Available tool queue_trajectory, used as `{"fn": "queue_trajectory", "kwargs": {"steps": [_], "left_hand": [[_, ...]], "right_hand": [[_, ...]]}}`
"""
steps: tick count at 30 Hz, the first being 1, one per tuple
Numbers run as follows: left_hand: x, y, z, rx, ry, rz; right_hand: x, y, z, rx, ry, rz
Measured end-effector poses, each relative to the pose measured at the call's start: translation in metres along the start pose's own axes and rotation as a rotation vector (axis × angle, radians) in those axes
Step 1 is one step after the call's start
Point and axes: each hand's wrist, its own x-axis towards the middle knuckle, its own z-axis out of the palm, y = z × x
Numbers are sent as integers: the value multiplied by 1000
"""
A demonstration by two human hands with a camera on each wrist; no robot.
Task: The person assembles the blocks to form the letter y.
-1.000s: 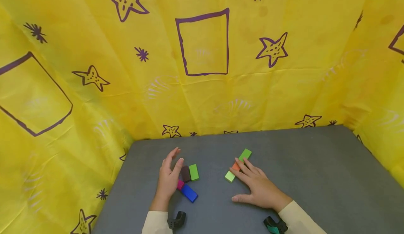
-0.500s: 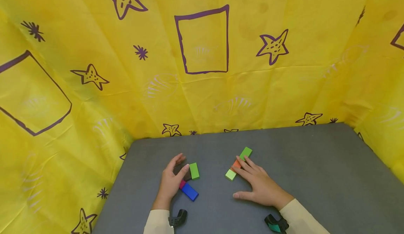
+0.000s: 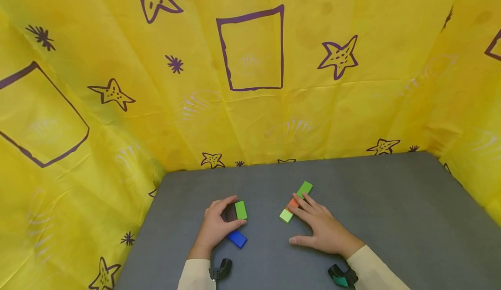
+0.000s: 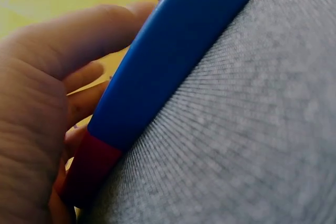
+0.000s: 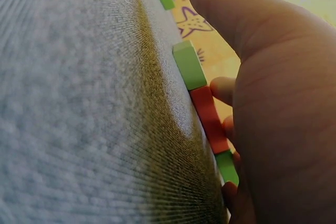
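Note:
In the head view my left hand [image 3: 215, 228] curves round a dark brown block [image 3: 231, 212] and the green block [image 3: 241, 210] beside it, thumb and index finger at the green one's two ends. A blue block [image 3: 237, 239] lies just below the thumb; the left wrist view shows it end to end with a red block [image 4: 92, 169]. My right hand [image 3: 325, 233] is spread, its fingertips resting on an orange block [image 3: 292, 203]. That block sits in a slanted row between a light green block [image 3: 286, 215] and a green block [image 3: 305, 188].
Both block groups lie on a grey table [image 3: 368, 194], with bare surface between them and to the right. A yellow patterned cloth [image 3: 250, 125] hangs behind the table and at its sides. Each wrist wears a black device, the left one [image 3: 221, 269] near the table's front.
The left hand has moved right over the brown block and its thumb has come down to the green block's near end, covering the red block. The right hand has stayed nearly still.

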Motion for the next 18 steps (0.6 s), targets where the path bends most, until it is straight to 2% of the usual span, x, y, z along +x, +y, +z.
{"fn": "queue_trajectory", "kwargs": {"steps": [4,8,14,18], "left_hand": [[1,-1,1,63,-9,26],[1,0,2,80,2,26],[1,1,2,80,8,16],[1,2,3,20,21,-2]], "right_hand": [[0,0,0,6,1,3],[0,0,0,4,3,-1],[0,1,1,-3,0,3],[1,1,1,-3,-4,6]]}}
